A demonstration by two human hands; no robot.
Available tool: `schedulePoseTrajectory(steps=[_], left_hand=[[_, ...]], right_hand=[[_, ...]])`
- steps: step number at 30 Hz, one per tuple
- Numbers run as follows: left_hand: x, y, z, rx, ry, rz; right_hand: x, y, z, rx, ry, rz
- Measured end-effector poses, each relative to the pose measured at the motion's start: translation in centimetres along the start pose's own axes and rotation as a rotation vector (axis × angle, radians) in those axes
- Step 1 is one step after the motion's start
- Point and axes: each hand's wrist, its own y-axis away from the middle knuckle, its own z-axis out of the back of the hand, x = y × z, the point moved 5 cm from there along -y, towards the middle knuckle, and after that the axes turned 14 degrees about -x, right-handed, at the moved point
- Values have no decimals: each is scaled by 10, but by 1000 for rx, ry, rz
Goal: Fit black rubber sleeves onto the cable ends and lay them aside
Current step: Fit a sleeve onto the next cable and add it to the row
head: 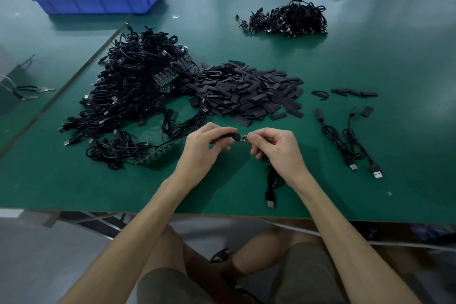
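My left hand (204,148) is hiding part of the sleeve (230,137) it is pinching. My right hand (277,148) is pinching the cable end (244,138), touching the sleeve, above the tabletop (370,192).

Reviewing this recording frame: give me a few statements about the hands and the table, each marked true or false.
1. The left hand grips a black sleeve. True.
2. The sleeve fully hides the cable end. False: a bit of it shows between the sleeve and the right hand, which pinches it.
3. The blue bin stands at the near right corner of the table. False: it stands at the far left.
4. Two cables lie apart from the piles, to the right of the hands. True.
5. The sleeve pile lies inside the bin. False: it lies on the table, beyond the hands.
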Motion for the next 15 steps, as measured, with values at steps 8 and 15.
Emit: schedulePoseTrajectory(steps=[8,15], left_hand=[[-6,5,-7,80,-88,-101],[-15,10,-8,79,-270,-235]], right_hand=[[-1,-1,-2,38,55,19],[3,1,-4,60,66,58]])
